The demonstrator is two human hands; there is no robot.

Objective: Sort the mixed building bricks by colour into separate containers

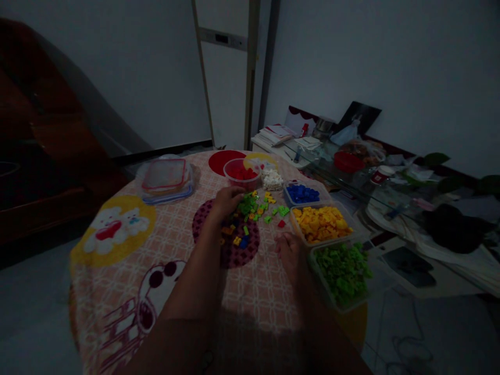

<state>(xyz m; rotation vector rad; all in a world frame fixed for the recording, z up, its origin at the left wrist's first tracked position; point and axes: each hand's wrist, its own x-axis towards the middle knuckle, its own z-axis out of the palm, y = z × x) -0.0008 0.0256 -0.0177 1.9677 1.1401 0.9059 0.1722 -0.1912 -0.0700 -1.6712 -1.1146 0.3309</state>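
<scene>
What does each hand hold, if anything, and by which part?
It cannot be told: the left hand is beside green bricks, the right hand near a red brick; no held piece shows clearly.

A round-edged desk (pixel 253 307) wears a pink cloth (pixel 172 219) with white lattice and cartoon prints. Toward its far left lies a stack of lids (pixel 164 179). At the far side a round tub (pixel 241 183) of red pieces stands beside a white heap (pixel 272 179). A blue-filled box (pixel 323 197), a yellow-filled box (pixel 325 241) and a green-filled box (pixel 322 278) line the right; loose pieces (pixel 247 203), mostly green, scatter mid-cloth.
</scene>
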